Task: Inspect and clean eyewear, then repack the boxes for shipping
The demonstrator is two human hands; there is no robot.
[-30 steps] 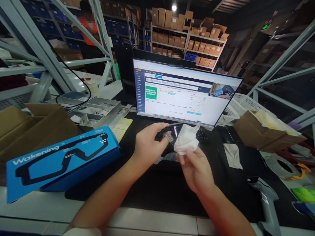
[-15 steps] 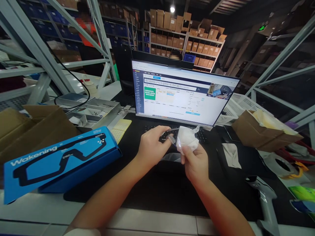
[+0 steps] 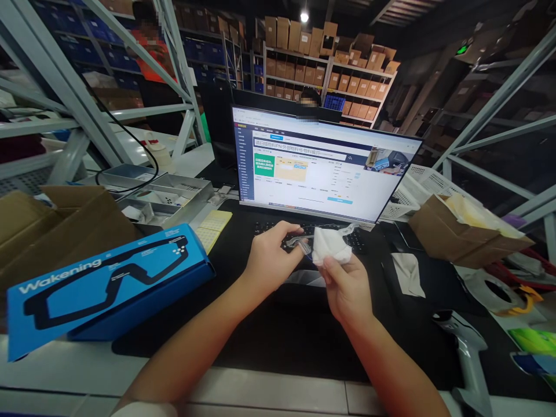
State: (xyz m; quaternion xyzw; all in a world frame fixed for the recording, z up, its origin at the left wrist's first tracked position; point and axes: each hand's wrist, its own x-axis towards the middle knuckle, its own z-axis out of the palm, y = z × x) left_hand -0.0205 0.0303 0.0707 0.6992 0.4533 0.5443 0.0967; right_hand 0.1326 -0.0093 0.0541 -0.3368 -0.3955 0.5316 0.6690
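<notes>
Just in front of the keyboard [image 3: 358, 238], my left hand [image 3: 273, 255] pinches the near side of what look like clear-framed glasses [image 3: 303, 245]. My right hand [image 3: 347, 286] grips a bunched white cloth [image 3: 330, 246], thumb on the near side, pressed against the other part of the glasses. The cloth hides most of that part; a clear strip sticks out past its upper right. Left of my hands, a blue box [image 3: 143, 289] printed "Wakening" with a glasses outline lies tilted.
A lit monitor [image 3: 304, 156] stands behind my hands. Yellow sheets [image 3: 214, 229], a metal divided tray [image 3: 186, 188] and a cardboard box [image 3: 69, 231] are left. To the right lie a pale cloth [image 3: 407, 275], a barcode scanner [image 3: 471, 353], a tape roll [image 3: 495, 292] and another carton [image 3: 456, 237].
The white cloth has shifted slightly and its folds have changed as my right hand moves a little on the glasses. My left hand stays nearly in place.
</notes>
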